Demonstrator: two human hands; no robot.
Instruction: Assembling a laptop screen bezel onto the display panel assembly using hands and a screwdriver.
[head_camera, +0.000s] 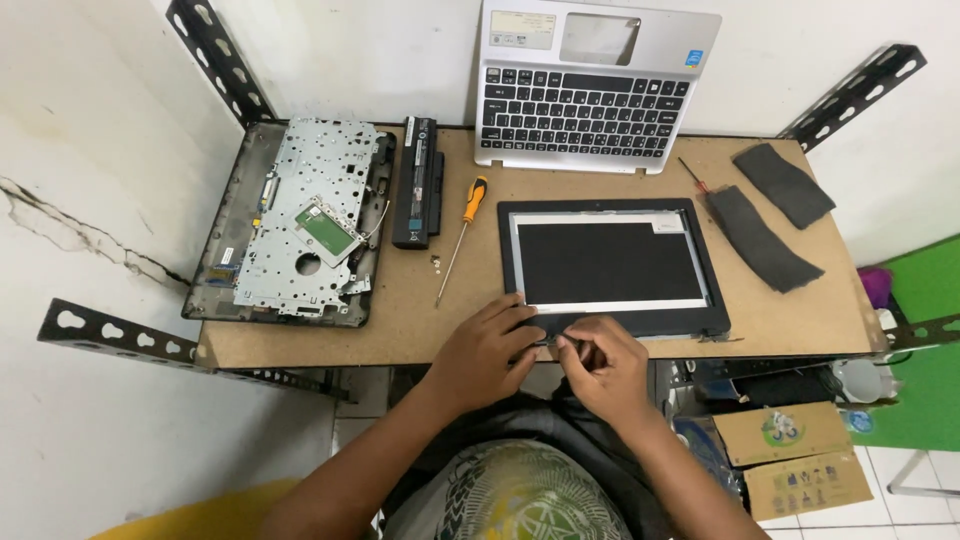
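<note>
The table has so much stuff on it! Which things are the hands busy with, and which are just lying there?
Busy with:
left hand and right hand on the screen panel

Lying about:
orange screwdriver, battery, keyboard cover, metal laptop base, two dark pads

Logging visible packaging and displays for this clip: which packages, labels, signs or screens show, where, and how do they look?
Laptop screen panel: flat on the table's front centre, dark rectangle, black bezel, both hands at its near edge.
Cardboard boxes: below the table, lower right, brown with green and blue printing.
Sticker: keyboard deck's top right corner, small blue square.
Label: keyboard deck's top left, pale rectangle.
</note>
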